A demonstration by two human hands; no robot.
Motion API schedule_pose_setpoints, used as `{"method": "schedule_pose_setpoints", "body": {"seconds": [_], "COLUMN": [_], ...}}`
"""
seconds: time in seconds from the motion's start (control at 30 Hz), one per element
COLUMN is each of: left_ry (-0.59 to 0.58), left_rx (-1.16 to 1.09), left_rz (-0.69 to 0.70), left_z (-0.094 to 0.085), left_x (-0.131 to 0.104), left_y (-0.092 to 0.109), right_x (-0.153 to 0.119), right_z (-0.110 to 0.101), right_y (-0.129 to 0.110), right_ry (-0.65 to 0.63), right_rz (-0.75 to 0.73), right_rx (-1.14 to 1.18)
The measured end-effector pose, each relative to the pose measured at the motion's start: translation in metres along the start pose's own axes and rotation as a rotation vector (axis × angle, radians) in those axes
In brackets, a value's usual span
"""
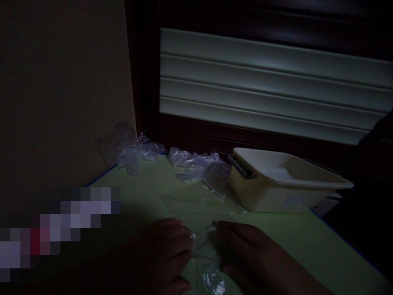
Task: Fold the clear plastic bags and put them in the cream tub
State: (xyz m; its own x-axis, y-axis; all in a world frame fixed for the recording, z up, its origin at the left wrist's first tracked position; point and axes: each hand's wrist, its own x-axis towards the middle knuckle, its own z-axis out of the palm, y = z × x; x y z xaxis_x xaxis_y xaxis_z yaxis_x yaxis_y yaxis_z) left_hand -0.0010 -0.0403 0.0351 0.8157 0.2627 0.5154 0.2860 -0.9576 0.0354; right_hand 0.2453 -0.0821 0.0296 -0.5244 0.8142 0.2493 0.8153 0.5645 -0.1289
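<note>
In dim light, a clear plastic bag [212, 278] lies between my two hands at the bottom of the head view. My left hand [172, 254] has bent fingers, with the plastic's shiny edge at their tips. From the right, my right hand [254, 250] reaches in with its fingers curled over the other side of the bag; its thumb sits lower. Shadow hides much of both grips. Just beyond the hands, a flat clear sheet of plastic [190, 200] spreads over the pale green tabletop [135, 205].
A cream plastic bin [267, 200] with a dark handle stands at the back right, some plastic inside. Crumpled clear bags [192, 162] lie along the back edge, with more bags [130, 157] in the left corner. Behind are a wall [61, 82] and a slatted panel [260, 86].
</note>
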Motion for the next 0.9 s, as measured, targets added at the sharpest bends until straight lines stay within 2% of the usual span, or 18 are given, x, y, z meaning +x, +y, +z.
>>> {"method": "schedule_pose_setpoints", "body": {"seconds": [0.1, 0.33, 0.5, 0.67, 0.83, 0.9], "left_ry": [-0.037, -0.081, -0.086, -0.064, -0.043, -0.063], "left_rx": [0.013, 0.047, 0.109, 0.163, 0.146, 0.141], "left_rz": [-0.009, 0.063, 0.143, 0.150, 0.096, 0.091], "left_z": [0.001, 0.006, 0.009, 0.009, 0.018, 0.018], "left_x": [0.002, 0.000, 0.000, -0.004, -0.015, -0.014], "left_y": [0.001, -0.001, -0.003, 0.000, -0.001, -0.001], "right_x": [0.000, 0.003, 0.004, 0.000, -0.004, -0.004], "right_z": [-0.001, -0.010, -0.007, 0.007, 0.001, -0.005], "right_y": [-0.003, -0.005, -0.007, -0.007, -0.009, -0.012], "right_ry": [0.035, 0.085, 0.163, 0.281, 0.252, 0.158], "right_rz": [-0.044, -0.309, -0.294, -0.175, -0.169, -0.208], "right_rx": [0.007, -0.153, -0.225, -0.107, -0.082, -0.008]}}
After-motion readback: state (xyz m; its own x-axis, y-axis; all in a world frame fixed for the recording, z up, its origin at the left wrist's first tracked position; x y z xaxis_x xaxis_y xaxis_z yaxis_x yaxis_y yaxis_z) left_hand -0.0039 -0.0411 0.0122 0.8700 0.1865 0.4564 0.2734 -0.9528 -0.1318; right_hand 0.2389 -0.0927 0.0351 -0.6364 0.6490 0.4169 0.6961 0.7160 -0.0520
